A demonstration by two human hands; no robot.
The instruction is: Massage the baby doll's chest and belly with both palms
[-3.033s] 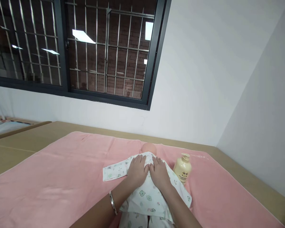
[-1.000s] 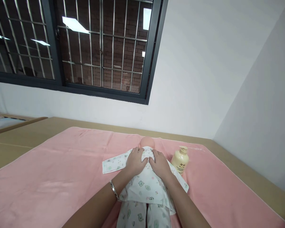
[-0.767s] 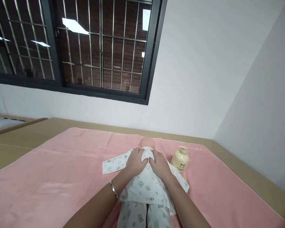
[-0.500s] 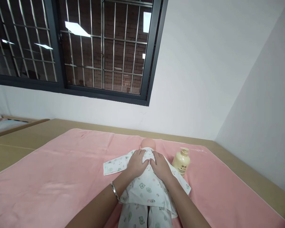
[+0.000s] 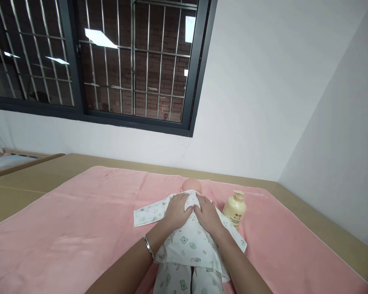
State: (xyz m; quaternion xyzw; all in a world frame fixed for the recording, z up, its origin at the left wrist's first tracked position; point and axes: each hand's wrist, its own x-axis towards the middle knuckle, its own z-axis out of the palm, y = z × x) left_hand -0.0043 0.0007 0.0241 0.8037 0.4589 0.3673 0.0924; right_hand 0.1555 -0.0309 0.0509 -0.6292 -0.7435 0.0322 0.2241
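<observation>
A baby doll lies on a pink towel, head towards the wall, dressed in a white printed garment. My left hand lies flat on the doll's chest, fingers stretched out, a silver bracelet on the wrist. My right hand rests flat beside it on the garment, thumbs nearly touching. One sleeve spreads out to the left.
A cream pump bottle stands on the towel just right of the doll. The towel covers a tan surface that meets white walls behind and to the right. A barred window is above.
My hands stay pressed on the doll's chest with only slight shifts. The view has moved a little as my head moved.
</observation>
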